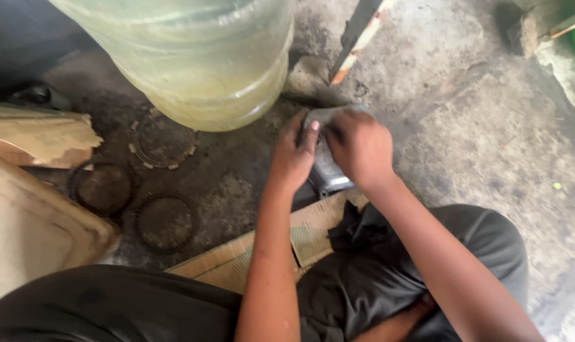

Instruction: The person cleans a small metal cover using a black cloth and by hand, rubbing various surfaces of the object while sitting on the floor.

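The person sits on a stained concrete floor, knees apart in dark trousers, and both bare hands meet over a grey metal part that rests on the floor just ahead of the knees. The left hand is curled against the part's left side, its thumb laid up along the top edge with the nail showing. The right hand is closed in a loose fist over the top of the part, knuckles up, and covers most of it; what the fingers pinch underneath is hidden, so only the lower end of the part, with a shiny bevelled corner, and a strip of its upper rim show. Just below the part, a flattened piece of brown cardboard lies on the floor between the legs, and a dark rag sits on its right end, touching the trousers. Left of the hands three round, toothed clutch plates lie flat on the floor, well apart from the part: one with pale friction pads around its rim close under a large clear water jug, one dark plate to the left, and another dark plate lower down. The jug stands at the top, its base near the left hand. A torn cardboard sheet and a pale tan container fill the left edge. A thin metal bar with orange marks leans in at the top, above the hands.
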